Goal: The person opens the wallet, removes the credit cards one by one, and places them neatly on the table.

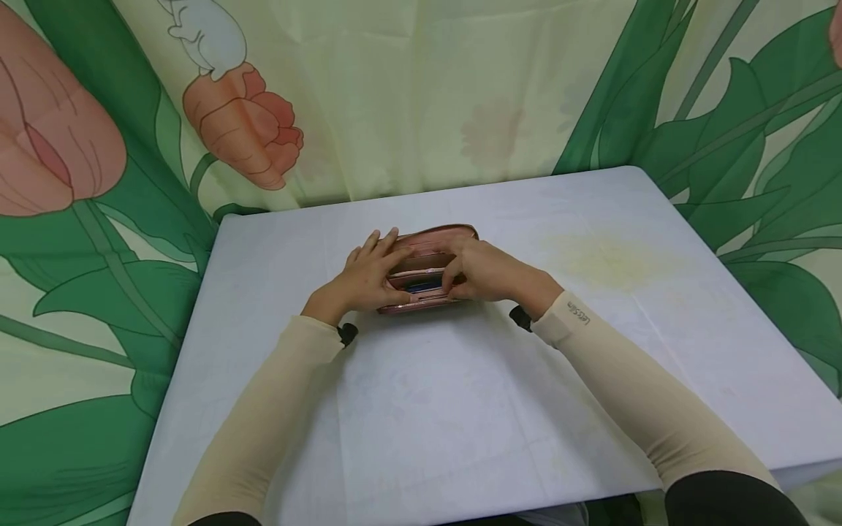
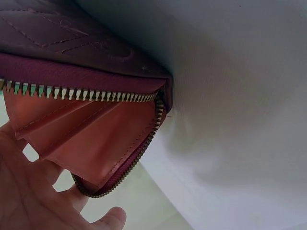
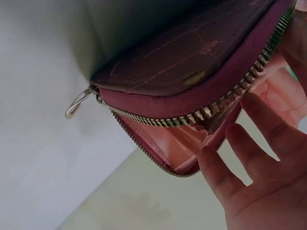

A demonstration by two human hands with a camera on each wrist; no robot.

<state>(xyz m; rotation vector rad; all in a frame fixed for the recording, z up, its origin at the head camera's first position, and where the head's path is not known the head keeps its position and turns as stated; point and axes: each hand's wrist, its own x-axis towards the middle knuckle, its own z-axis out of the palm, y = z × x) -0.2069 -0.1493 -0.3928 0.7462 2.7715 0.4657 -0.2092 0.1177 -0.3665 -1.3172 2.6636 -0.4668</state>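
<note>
A pinkish zip-around wallet (image 1: 430,241) lies unzipped and spread on the table, its inner compartments facing up. Quilted stitching marks its dark outer cover (image 2: 57,36), and metal zipper teeth (image 3: 211,109) run along the edge. My left hand (image 1: 368,277) is at the wallet's left end, thumb on the near side, other fingers spread toward the far side. At the right end, my right hand (image 1: 490,269) has its thumb and bent index finger at the near inner edge. Dark blue contents (image 1: 424,285) show in a slot. Whether a separate item is between the right fingertips is hidden.
A white cloth covers the table (image 1: 421,409), with a faint yellowish stain (image 1: 605,259) to the right. Behind it hangs a printed curtain (image 1: 408,95) with flowers and leaves. A zipper pull (image 3: 77,104) dangles from the wallet's right end.
</note>
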